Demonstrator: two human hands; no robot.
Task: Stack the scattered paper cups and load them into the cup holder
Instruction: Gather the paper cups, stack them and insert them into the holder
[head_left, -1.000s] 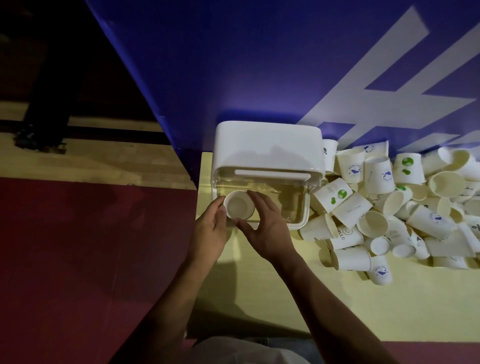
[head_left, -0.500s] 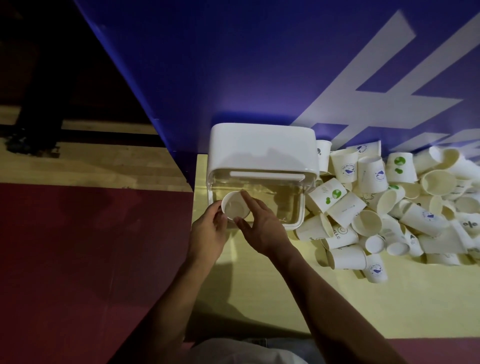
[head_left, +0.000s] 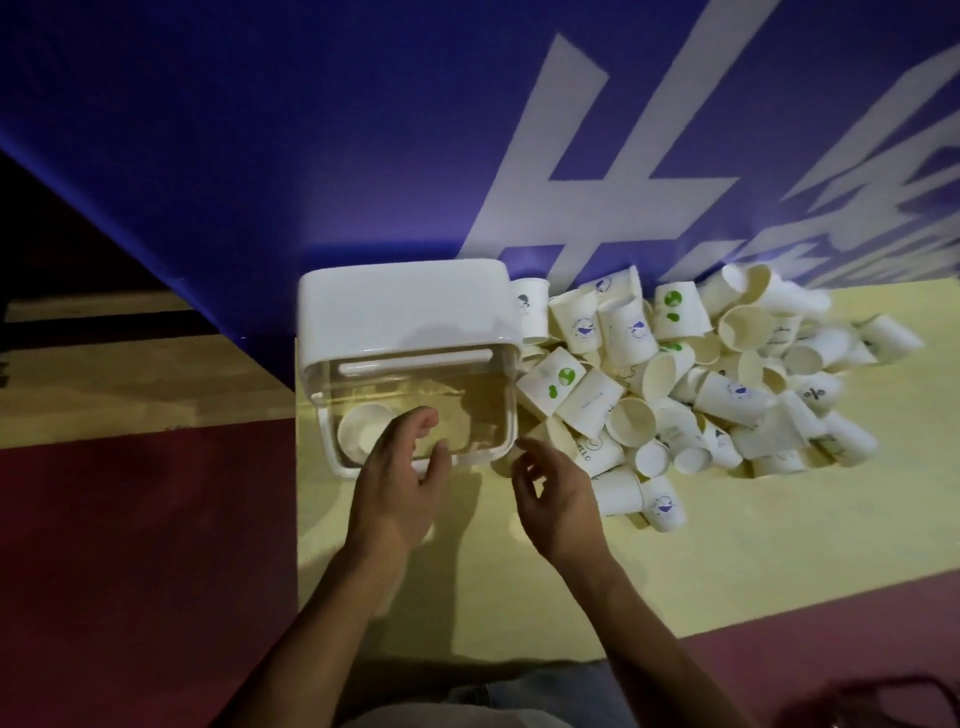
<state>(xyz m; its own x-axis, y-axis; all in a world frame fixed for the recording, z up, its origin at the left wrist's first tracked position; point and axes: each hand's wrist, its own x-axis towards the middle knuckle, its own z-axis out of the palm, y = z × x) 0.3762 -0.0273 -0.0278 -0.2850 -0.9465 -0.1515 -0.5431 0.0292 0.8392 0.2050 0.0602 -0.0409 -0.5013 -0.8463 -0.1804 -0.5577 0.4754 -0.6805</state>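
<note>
Head view: white cup holder (head_left: 400, 312) stood on the yellow tabletop (head_left: 519, 597), back against the blue banner (head_left: 311, 130), its clear front compartment facing the person. One paper cup (head_left: 361, 431) sat inside that compartment, front left corner, mouth toward the camera.

Left hand (head_left: 395, 493) hovered over the holder's front edge, fingers (head_left: 423, 418) loosely curled and grasping nothing. Their tips lay just right of the cup and overlapped its rim in this view (contact with the cup or the clear wall couldn't be told).

Right hand (head_left: 556, 499) was just beside the holder's front right corner, apart from the left hand. Its fingers (head_left: 524, 470) were relaxed, half curled, motion-blurred, and nothing was gripped. They pointed at the nearest cups of the pile; touching or not, can't tell.

Pile of loose paper cups (head_left: 701, 374) lay right of the holder, touching its right side, mostly tipped over, some with blue or green prints. Red floor (head_left: 130, 545) lay left of the tabletop.
</note>
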